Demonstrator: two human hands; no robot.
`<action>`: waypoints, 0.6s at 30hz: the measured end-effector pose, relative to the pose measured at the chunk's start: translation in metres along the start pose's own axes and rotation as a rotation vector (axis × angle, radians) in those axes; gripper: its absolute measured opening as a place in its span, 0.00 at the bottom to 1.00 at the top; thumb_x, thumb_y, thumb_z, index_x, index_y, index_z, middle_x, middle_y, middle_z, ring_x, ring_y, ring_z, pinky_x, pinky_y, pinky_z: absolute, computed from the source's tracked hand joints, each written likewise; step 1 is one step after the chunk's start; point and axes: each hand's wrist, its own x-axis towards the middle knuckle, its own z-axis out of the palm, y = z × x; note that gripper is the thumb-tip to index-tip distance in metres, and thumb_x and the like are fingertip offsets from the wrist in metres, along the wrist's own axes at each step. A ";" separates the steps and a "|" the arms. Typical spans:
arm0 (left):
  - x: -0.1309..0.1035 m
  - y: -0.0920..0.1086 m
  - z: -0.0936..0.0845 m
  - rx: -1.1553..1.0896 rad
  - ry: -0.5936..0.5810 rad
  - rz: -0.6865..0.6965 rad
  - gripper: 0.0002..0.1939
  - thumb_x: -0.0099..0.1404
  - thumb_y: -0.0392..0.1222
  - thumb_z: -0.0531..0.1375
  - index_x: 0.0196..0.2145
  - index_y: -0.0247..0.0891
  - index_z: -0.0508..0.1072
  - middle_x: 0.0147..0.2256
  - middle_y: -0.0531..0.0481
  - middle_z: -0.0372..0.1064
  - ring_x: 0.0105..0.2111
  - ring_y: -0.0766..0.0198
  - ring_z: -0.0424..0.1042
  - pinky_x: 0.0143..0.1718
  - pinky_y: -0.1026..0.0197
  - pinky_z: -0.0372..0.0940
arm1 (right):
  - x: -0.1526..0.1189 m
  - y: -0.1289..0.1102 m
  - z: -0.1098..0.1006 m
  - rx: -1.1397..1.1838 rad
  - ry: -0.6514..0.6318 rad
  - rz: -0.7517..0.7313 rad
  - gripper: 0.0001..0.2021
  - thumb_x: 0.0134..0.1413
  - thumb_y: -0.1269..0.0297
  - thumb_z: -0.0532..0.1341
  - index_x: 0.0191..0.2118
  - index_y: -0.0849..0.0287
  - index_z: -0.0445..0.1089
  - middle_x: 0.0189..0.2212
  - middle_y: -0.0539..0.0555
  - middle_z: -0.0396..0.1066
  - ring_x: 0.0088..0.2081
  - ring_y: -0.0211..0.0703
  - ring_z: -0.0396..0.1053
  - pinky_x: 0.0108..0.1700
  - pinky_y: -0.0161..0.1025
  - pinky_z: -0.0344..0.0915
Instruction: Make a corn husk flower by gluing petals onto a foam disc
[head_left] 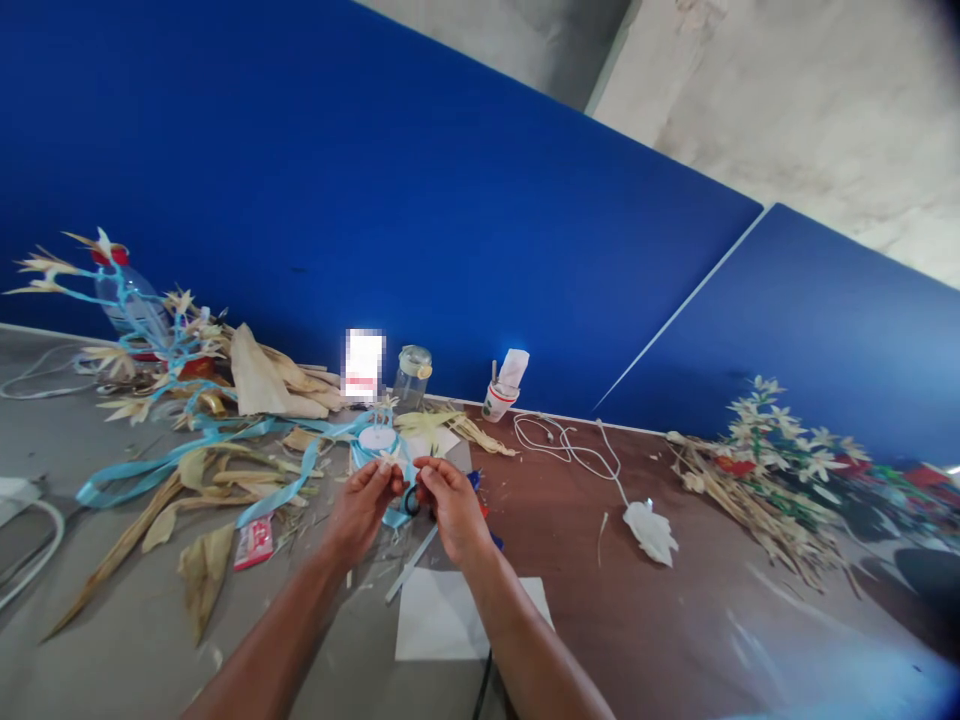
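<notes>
My left hand [366,505] is closed in a pinch on a small pale piece of husk [385,465] that shows at its fingertips. Close beside it, my right hand [451,505] is also pinched shut; what lies between its fingers is too small to make out. Light blue ribbon [306,472] runs over the table on the left, and some shows behind the hands. A ribbon roll [376,438] sits just beyond my left fingertips. The dark handle of scissors [410,500] shows between the hands, partly hidden.
Dried husks [274,375] and blue-stemmed flowers [127,290] crowd the left. A glass jar [412,378], a cup [500,398] and a white cable [574,450] stand or lie behind. White paper [435,615] lies under my forearms. More flowers [780,430] lie right, before a blue partition [450,220].
</notes>
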 end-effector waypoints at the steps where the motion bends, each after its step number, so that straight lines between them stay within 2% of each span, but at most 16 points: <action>1: 0.000 0.001 0.001 -0.012 -0.006 -0.013 0.11 0.53 0.47 0.64 0.24 0.36 0.71 0.22 0.53 0.65 0.26 0.68 0.65 0.35 0.63 0.63 | 0.000 -0.002 0.000 -0.032 -0.005 -0.010 0.11 0.41 0.61 0.64 0.34 0.60 0.73 0.20 0.46 0.64 0.22 0.32 0.60 0.27 0.32 0.56; 7: 0.004 0.003 -0.004 -0.117 0.004 -0.018 0.09 0.50 0.41 0.67 0.28 0.35 0.73 0.22 0.55 0.66 0.25 0.71 0.65 0.37 0.62 0.65 | 0.015 -0.005 -0.012 -0.186 -0.024 -0.019 0.11 0.42 0.61 0.62 0.34 0.60 0.72 0.20 0.46 0.64 0.21 0.32 0.59 0.25 0.32 0.55; 11: 0.009 0.009 -0.011 -0.147 0.094 0.025 0.10 0.48 0.39 0.68 0.29 0.34 0.73 0.24 0.54 0.67 0.26 0.71 0.67 0.37 0.63 0.66 | 0.036 -0.006 -0.030 -0.391 0.079 -0.149 0.06 0.41 0.64 0.61 0.28 0.60 0.72 0.21 0.48 0.66 0.23 0.35 0.59 0.27 0.33 0.56; 14: 0.012 0.016 -0.014 -0.132 0.161 0.079 0.10 0.49 0.40 0.68 0.28 0.34 0.73 0.24 0.53 0.67 0.26 0.71 0.66 0.34 0.65 0.66 | 0.047 -0.010 -0.035 -0.549 0.155 -0.245 0.03 0.40 0.66 0.61 0.22 0.59 0.69 0.20 0.47 0.65 0.25 0.36 0.59 0.29 0.34 0.55; 18: 0.016 0.021 -0.019 -0.132 0.265 0.188 0.11 0.49 0.42 0.68 0.28 0.35 0.72 0.24 0.55 0.66 0.25 0.73 0.65 0.32 0.68 0.64 | 0.048 -0.012 -0.023 -0.684 0.099 -0.287 0.13 0.42 0.61 0.61 0.15 0.58 0.61 0.14 0.44 0.57 0.21 0.34 0.53 0.26 0.34 0.50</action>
